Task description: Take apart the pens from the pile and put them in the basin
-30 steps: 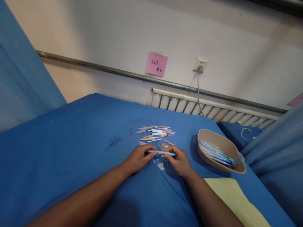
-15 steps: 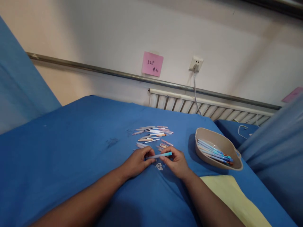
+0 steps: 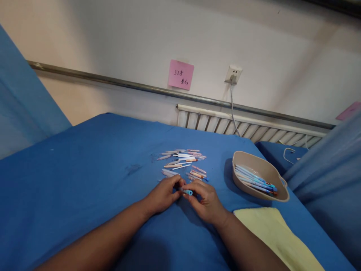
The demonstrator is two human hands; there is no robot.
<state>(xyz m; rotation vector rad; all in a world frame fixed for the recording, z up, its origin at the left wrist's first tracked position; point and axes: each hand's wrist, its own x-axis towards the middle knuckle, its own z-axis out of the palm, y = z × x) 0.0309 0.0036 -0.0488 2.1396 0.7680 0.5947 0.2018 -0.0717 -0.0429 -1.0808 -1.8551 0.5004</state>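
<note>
Holding a blue-ended pen tube (image 3: pixel 187 191) in their fingers, left hand (image 3: pixel 166 193) and right hand (image 3: pixel 207 199) seem mid-fitting, next likely needing careful alignment

Indoor work bay, exact kind unclear. Blue curtains (image 3: pixel 335 177) either side; cloth-covered table (image 3: pixel 84 169) with loose pen parts (image 3: pixel 184 155); pink handwritten note (image 3: pixel 181 75), 1 socket (image 3: pixel 233 74), radiator (image 3: pixel 214 123) beyond.

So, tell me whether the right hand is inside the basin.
No, the right hand holds the pen over the blue sheet, outside the basin.
</note>
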